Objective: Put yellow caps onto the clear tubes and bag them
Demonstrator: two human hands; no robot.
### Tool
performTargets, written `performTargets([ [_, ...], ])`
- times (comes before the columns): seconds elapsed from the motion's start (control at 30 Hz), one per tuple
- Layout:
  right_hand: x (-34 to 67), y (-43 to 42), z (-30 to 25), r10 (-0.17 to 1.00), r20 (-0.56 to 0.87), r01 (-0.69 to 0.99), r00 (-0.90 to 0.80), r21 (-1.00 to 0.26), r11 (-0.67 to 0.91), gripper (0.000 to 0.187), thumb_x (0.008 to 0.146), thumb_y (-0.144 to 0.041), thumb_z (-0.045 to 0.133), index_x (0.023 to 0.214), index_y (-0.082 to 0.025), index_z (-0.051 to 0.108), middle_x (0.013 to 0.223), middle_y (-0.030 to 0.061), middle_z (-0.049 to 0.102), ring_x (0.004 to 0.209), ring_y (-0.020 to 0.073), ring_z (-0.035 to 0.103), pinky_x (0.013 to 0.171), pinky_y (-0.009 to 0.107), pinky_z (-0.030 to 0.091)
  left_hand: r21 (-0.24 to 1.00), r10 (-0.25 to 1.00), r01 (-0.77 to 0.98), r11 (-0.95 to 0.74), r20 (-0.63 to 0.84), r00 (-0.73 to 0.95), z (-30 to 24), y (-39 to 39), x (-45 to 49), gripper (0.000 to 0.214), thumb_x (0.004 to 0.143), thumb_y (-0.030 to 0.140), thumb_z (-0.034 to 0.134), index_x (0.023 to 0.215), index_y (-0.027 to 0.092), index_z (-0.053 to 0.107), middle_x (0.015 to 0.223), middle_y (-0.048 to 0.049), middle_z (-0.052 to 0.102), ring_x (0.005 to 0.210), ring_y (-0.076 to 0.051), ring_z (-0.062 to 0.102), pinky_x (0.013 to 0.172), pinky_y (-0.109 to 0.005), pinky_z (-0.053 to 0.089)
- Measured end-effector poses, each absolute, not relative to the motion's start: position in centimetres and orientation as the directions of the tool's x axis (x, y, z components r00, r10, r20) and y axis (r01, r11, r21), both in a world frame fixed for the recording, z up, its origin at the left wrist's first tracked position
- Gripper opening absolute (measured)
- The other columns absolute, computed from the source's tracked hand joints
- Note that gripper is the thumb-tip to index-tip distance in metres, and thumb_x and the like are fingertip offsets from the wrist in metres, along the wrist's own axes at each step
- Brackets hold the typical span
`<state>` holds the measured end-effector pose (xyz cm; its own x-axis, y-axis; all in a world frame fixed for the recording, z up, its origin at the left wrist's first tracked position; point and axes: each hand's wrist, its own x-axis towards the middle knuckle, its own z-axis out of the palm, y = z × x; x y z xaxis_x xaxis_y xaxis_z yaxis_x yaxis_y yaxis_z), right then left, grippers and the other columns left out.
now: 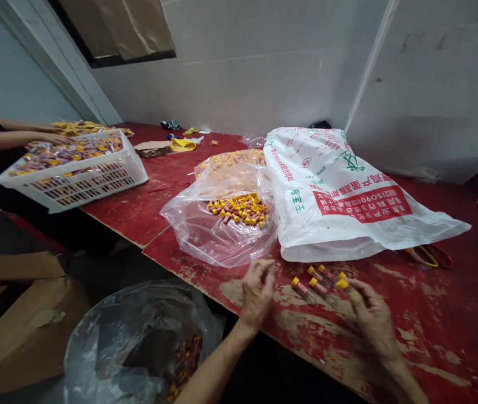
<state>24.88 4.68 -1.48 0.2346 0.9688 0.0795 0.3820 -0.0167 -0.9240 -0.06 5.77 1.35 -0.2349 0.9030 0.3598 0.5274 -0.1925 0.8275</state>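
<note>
Near mid-view, a clear bag [217, 244] is spread on the red table [432, 314], w/ a pile [239, 210] of tubes held inside; more yellow bits are seen thru plastic behind. At 3 o'clock, just beside the bag, a white sack [302, 224] w/ red & green print is laid flat-ish, mouth twd the near edge; its contents can't be made out. At 9–10 o'clock, a white crate [136, 165] is filled w/ yellow-and-red pcs, & a co-worker's hand [56, 138] is rested at its far side. At 7–8 o'clock, below table level, a floor bag [96, 342] w/ yellow-and-red pcs at its R side is seen; a carton [20, 336] is set further L.

At 4–5 o'clock, 4 loose tubes [320, 287] are laid close together on the table, approx. side by side, btwn the hands: yellow caps, red-brown bodies w/ pale marks, clear lower ends. The L hand [258, 294], at 6 o'clock, is loosely curled; whether anything is held can't be told. The R hand [371, 314] is part-curled, w/ yellow caps [341, 284] at thumb & index tips; whether they're gripped can't be told (blur).
</note>
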Motion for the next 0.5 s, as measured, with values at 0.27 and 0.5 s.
performTargets([
  [0.27,32.8,8.7,-5.7,0.936,0.247,0.821,0.249,-0.567,-0.069,0.048,0.082,-0.055,0.037,0.101,-0.019,0.061,0.101,0.0100,0.064,0.091,0.0263,0.058,0.079,0.040,0.046,0.642,0.871,0.763,0.082,0.325,-0.367,0.7,20.1,-8.0,0.021,0.080,0.015,0.044,0.087,0.015,0.064,0.094,-0.0136,0.065,0.096,-0.026,0.058,0.086,-0.036,0.043],
  [0.5,31.1,12.1,-5.7,0.843,0.536,0.933,-0.031,-0.288,0.217,0.033,0.090,-0.032,0.035,0.100,-0.016,0.063,0.102,0.0118,0.064,0.099,0.0253,0.054,0.089,0.042,0.042,0.627,0.901,0.774,0.087,0.281,-0.329,-1.7,24.8,-8.1,0.014,0.075,0.017,0.048,0.077,0.016,0.062,0.089,-0.0157,0.064,0.090,-0.032,0.058,0.078,-0.041,0.042],
])
